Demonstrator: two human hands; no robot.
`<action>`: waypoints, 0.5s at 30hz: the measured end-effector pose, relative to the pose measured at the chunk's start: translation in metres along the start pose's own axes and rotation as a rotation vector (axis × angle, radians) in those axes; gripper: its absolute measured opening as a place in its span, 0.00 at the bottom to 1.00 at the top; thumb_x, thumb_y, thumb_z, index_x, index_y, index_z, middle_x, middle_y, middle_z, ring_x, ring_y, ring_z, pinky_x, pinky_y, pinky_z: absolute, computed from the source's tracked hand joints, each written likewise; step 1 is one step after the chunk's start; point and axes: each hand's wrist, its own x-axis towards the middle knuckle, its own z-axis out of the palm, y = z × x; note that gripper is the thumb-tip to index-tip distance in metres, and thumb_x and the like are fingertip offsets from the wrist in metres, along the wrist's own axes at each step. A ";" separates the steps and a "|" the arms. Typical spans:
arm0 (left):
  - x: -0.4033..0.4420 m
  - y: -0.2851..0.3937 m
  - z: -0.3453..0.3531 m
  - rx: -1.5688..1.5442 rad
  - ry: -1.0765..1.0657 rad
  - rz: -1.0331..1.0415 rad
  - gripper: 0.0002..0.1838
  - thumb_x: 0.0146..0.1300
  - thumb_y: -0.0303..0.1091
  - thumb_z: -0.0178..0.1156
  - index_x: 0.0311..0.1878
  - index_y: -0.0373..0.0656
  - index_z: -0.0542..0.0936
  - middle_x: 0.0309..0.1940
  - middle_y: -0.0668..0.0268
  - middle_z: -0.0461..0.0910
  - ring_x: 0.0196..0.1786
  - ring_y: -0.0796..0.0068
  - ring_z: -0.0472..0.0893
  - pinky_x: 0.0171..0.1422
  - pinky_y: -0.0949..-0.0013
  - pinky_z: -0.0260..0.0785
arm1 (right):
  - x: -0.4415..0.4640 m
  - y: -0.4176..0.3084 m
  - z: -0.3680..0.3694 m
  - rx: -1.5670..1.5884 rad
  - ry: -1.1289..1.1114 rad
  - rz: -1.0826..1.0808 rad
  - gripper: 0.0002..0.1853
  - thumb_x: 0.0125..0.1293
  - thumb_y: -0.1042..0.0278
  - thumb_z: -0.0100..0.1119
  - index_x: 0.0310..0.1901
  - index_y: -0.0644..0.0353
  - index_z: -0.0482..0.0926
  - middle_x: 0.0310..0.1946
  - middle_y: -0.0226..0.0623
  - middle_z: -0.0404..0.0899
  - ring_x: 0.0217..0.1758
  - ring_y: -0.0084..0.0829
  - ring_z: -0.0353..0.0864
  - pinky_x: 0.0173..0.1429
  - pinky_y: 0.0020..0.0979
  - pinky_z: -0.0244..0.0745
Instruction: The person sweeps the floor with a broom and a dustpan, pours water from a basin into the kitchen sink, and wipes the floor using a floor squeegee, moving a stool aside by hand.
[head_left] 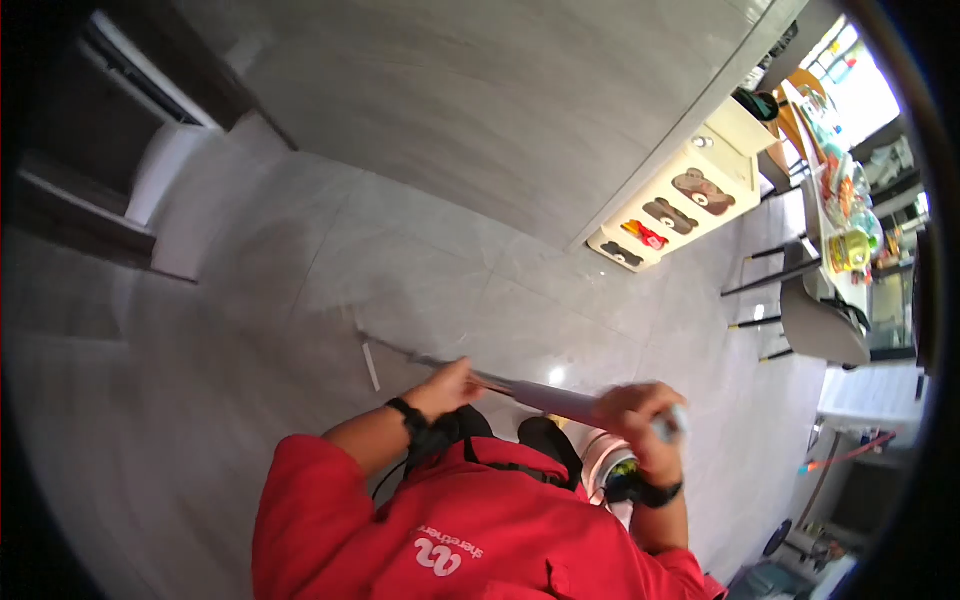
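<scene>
A long grey pole (560, 400) runs slantwise in front of my body, thin at its left end and thicker toward the right. My left hand (445, 388) is closed around its thinner part. Near the thick upper end, my right hand (643, 422) grips it, slightly blurred by motion. Whatever tool the pole belongs to, I cannot make out its far end clearly. A narrow white strip (371, 366) appears at floor level just beyond my left hand. Below my right forearm stands a pink bucket (598, 452), partly hidden, with something green inside.
Grey floor tiles (450, 265) spread ahead, bounded by a grey wall (450, 100). A cream drawer cabinet (690, 190) with bear faces stands at the wall's end. A grey chair (820, 325) and a cluttered table (825, 220) are at right. A doorway (95, 175) opens at left.
</scene>
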 end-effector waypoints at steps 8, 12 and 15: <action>0.021 -0.081 0.316 0.201 -0.023 -0.131 0.15 0.60 0.43 0.46 0.29 0.42 0.73 0.25 0.63 0.77 0.28 0.72 0.78 0.31 0.70 0.74 | -0.081 -0.147 -0.150 -0.281 0.299 -0.460 0.13 0.57 0.70 0.56 0.24 0.55 0.61 0.11 0.25 0.63 0.10 0.19 0.61 0.21 0.24 0.65; 0.022 -0.090 0.348 0.038 -0.228 -0.060 0.11 0.58 0.39 0.47 0.27 0.43 0.72 0.28 0.63 0.78 0.31 0.73 0.78 0.39 0.71 0.74 | -0.080 -0.181 -0.159 -0.227 0.026 -0.471 0.11 0.58 0.75 0.50 0.22 0.53 0.62 0.11 0.25 0.59 0.15 0.24 0.58 0.29 0.32 0.63; 0.004 -0.079 0.337 -0.092 -0.214 -0.028 0.10 0.59 0.38 0.49 0.27 0.43 0.72 0.31 0.63 0.79 0.34 0.73 0.80 0.42 0.71 0.74 | -0.056 -0.192 -0.159 -0.174 -0.530 -0.465 0.06 0.59 0.74 0.51 0.28 0.56 0.65 0.17 0.30 0.66 0.21 0.27 0.66 0.38 0.37 0.70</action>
